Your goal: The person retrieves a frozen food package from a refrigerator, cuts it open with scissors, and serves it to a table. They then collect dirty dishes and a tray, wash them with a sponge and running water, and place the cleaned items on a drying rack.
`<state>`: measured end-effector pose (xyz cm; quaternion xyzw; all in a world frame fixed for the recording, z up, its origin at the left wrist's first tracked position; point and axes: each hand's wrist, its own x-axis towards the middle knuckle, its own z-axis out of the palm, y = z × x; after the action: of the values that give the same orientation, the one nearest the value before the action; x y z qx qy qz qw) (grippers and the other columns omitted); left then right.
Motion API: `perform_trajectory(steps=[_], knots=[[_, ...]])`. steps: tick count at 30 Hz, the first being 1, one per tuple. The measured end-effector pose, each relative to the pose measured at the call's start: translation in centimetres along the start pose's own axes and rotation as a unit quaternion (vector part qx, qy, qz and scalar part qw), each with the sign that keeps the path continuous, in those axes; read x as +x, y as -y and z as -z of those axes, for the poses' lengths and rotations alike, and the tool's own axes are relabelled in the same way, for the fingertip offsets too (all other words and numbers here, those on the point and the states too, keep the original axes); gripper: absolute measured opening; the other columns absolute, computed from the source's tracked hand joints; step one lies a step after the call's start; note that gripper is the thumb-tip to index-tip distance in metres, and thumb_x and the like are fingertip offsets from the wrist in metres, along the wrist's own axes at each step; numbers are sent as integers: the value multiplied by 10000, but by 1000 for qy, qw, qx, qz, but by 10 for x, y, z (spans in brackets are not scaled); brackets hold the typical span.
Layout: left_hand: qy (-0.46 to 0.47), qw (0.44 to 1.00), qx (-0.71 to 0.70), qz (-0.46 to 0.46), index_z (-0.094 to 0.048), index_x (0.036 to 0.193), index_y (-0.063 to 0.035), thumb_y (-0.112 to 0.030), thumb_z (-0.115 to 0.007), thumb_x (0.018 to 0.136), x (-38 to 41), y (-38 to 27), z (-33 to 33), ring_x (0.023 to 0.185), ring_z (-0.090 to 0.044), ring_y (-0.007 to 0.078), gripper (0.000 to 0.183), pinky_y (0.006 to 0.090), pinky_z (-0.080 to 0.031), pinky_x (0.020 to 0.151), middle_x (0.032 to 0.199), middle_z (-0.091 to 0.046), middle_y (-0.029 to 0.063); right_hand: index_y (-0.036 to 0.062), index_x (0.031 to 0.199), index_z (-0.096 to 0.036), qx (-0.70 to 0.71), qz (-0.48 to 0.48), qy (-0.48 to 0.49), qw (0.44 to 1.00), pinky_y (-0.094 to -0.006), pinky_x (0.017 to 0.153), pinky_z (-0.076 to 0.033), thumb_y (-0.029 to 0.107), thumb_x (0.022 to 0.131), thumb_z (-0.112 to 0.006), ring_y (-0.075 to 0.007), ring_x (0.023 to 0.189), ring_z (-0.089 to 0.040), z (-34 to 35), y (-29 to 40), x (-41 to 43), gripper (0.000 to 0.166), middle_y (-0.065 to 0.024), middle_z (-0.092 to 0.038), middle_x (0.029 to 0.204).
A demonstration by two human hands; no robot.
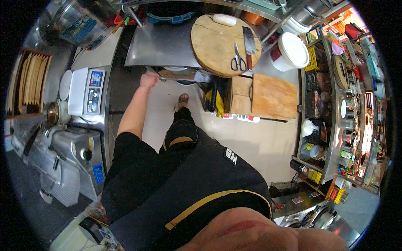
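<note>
My left hand [149,80], fingers curled, is at the front edge of a stainless steel table [160,44]. Whether it touches the metal bar beneath the tabletop or holds anything cannot be made out. My right hand is out of view. On the table before me sits a thick round wooden chopping block [213,44]. A peeled white radish [224,20] lies at the block's far edge. A cleaver [249,40] with a brown handle rests on its right side, beside blue-handled scissors [236,61].
A lidded white bucket [290,51] stands right of the block. Nearer me, a rectangular wooden board [274,95] lies by a cardboard box [240,94]. Yellow gloves or cloth [219,103] hang under the table. Leftward are a digital scale [86,91] and a meat slicer [75,150]; rightward, loaded shelves [333,125].
</note>
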<state>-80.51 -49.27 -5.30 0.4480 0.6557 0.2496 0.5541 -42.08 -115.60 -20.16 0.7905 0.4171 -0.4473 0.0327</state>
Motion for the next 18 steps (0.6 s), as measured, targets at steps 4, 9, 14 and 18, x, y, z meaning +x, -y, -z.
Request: perform_trajectory(steps=[4,9,14,18], knots=[[-152,937,274,-157,-657,971,-33,-145,-616,807,152,-70,69,731,-599,244,203,354,-466,652,820,-651,91,4,1067,-591,80,-72,-31,994,-433,863,-474,231,860,-560,-409,966,-579,68,159,50,309,-226,-621,1050],[-89,720,557,-404,-464,1318,-35,-432,-615,835,271,-208,32,1195,-491,344,643,426,-381,1021,1283,-537,173,7,1090,-590,206,-107,-2,973,-430,858,-469,216,865,-542,-402,961,-584,86,287,88,311,-227,-626,1031],[75,527,740,-411,-427,1361,-56,-593,-484,867,333,-212,47,1247,-457,312,732,427,-325,1076,1329,-511,141,9,1089,-582,278,-2,43,959,-394,846,-465,215,878,-540,-349,973,-586,125,396,115,297,-208,-608,1044],[46,529,738,-417,-574,1144,-26,-593,-481,869,304,-235,16,1051,-589,293,636,401,-450,938,1074,-631,143,25,1076,-592,260,-43,15,964,-378,807,-490,157,839,-592,-336,935,-624,111,382,116,272,-200,-648,983]])
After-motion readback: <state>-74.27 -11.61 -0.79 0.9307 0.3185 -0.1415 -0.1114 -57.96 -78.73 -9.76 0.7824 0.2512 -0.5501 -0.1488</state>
